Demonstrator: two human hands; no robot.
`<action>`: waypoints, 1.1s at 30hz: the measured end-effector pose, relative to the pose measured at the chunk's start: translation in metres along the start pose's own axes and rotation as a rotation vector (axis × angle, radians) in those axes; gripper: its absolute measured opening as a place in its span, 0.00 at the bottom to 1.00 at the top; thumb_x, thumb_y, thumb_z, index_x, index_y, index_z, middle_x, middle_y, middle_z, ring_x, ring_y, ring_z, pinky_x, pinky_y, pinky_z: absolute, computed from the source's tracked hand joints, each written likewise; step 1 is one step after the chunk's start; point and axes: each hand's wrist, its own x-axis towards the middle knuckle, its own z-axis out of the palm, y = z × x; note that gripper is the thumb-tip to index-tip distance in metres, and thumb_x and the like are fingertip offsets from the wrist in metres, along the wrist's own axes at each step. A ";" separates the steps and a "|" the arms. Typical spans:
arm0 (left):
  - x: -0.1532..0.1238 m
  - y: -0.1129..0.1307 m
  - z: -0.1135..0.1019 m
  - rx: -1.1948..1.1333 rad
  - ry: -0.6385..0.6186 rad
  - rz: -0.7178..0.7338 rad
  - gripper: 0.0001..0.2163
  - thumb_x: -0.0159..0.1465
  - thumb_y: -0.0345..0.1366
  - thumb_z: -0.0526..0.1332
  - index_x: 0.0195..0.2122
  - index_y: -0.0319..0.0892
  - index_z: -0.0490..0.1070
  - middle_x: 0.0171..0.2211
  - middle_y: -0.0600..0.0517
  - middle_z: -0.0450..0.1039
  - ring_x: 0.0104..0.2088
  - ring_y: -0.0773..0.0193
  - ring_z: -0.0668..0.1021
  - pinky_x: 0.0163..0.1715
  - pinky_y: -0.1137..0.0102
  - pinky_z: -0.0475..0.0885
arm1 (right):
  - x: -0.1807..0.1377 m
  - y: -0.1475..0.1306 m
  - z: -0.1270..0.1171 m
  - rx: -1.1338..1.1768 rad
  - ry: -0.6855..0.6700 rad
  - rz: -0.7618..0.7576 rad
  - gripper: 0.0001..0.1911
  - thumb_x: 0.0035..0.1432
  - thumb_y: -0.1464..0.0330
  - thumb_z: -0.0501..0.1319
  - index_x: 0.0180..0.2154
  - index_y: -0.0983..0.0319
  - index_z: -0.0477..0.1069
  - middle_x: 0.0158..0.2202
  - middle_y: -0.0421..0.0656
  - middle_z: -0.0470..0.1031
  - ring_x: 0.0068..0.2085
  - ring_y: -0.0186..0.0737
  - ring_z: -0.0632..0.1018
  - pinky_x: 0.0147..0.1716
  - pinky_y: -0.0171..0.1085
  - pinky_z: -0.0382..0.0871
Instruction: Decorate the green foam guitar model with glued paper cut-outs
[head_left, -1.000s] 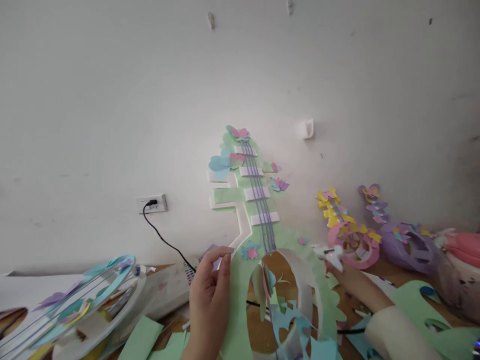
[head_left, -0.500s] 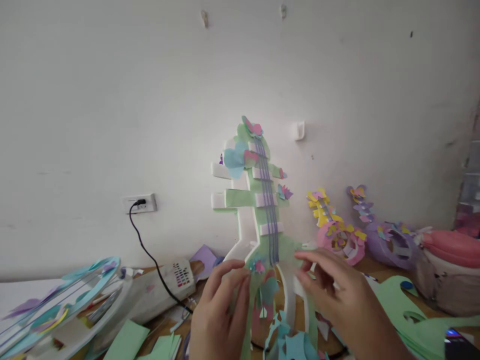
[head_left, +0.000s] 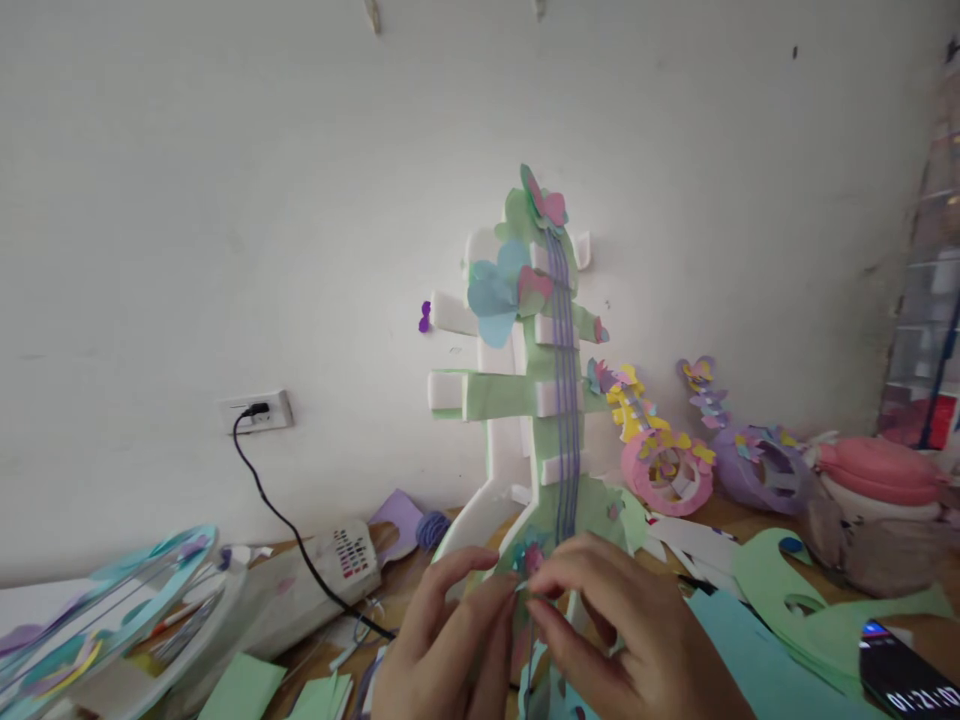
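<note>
- Left hand (head_left: 450, 645) and right hand (head_left: 626, 630) are brought together, fingertips bunched beside a small blue-and-pink paper flower (head_left: 532, 556); whether anything is pinched cannot be told.
- Fine fingertip work on a small part is judged to be in hand; light, steady pressure seems called for next.
- Just beyond them, the guitar-shaped craft of pale green paper and thick white board (head_left: 546, 437) is held upright.
- Thin purple strings (head_left: 564, 380) are stretched over its flat white blocks (head_left: 547, 400).
</note>
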 end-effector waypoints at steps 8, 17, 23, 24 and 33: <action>0.000 0.001 -0.002 -0.044 -0.037 0.012 0.12 0.62 0.23 0.55 0.41 0.45 0.72 0.36 0.50 0.76 0.38 0.65 0.81 0.30 0.81 0.76 | -0.001 0.005 0.006 0.023 -0.086 0.085 0.05 0.59 0.73 0.55 0.36 0.60 0.68 0.30 0.39 0.71 0.29 0.32 0.71 0.23 0.29 0.61; -0.001 -0.005 0.003 -0.076 -0.216 -0.357 0.18 0.63 0.39 0.58 0.53 0.45 0.64 0.45 0.47 0.77 0.44 0.57 0.80 0.41 0.69 0.77 | 0.000 0.020 0.002 -0.043 0.023 0.347 0.05 0.55 0.71 0.56 0.28 0.58 0.69 0.24 0.35 0.69 0.22 0.31 0.63 0.22 0.31 0.57; 0.013 -0.018 -0.002 -0.244 -0.576 -0.503 0.11 0.62 0.42 0.58 0.44 0.47 0.70 0.38 0.54 0.80 0.37 0.61 0.81 0.36 0.73 0.75 | 0.003 0.030 0.009 -0.005 -0.034 0.574 0.06 0.50 0.67 0.57 0.24 0.58 0.70 0.18 0.34 0.62 0.21 0.32 0.62 0.20 0.32 0.54; 0.015 -0.020 -0.003 -0.258 -0.600 -0.513 0.10 0.62 0.42 0.58 0.42 0.47 0.71 0.36 0.54 0.80 0.35 0.61 0.80 0.34 0.73 0.75 | 0.003 0.030 0.011 0.005 -0.050 0.584 0.06 0.50 0.67 0.57 0.24 0.58 0.70 0.17 0.34 0.61 0.21 0.32 0.62 0.20 0.32 0.53; 0.017 -0.026 -0.004 -0.336 -0.661 -0.541 0.06 0.62 0.40 0.57 0.35 0.46 0.71 0.29 0.57 0.76 0.31 0.63 0.77 0.31 0.75 0.70 | 0.001 0.025 0.020 0.021 -0.140 0.638 0.05 0.49 0.68 0.57 0.23 0.58 0.70 0.17 0.34 0.60 0.21 0.31 0.62 0.19 0.31 0.52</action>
